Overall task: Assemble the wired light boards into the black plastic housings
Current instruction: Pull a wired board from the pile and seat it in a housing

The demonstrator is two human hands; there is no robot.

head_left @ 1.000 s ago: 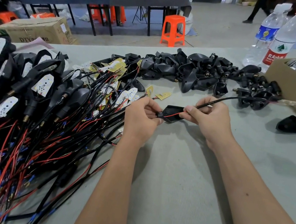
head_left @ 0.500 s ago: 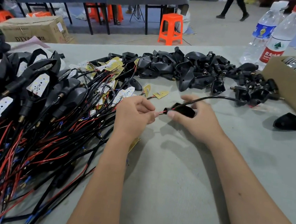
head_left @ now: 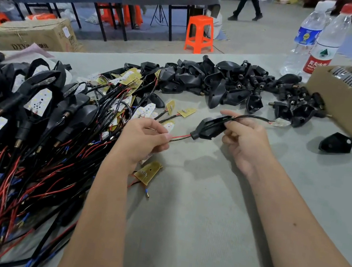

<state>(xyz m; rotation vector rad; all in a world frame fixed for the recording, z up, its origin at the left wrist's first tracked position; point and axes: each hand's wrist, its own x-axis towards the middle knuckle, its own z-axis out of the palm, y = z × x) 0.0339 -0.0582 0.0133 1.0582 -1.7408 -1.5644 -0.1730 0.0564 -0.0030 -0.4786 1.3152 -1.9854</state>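
Mid-frame, right hand grips black housing; left hand pinches the red and black wires leaving its narrow end. Light board trails upper right of the housing, still outside. Best: pull wires steadily, keep housing fixed, guide board flat into the cavity.

You have one black housing lifted off the table, its red and black wires trailing out of its narrow left end while the small white light board dangles on a lead to its right.
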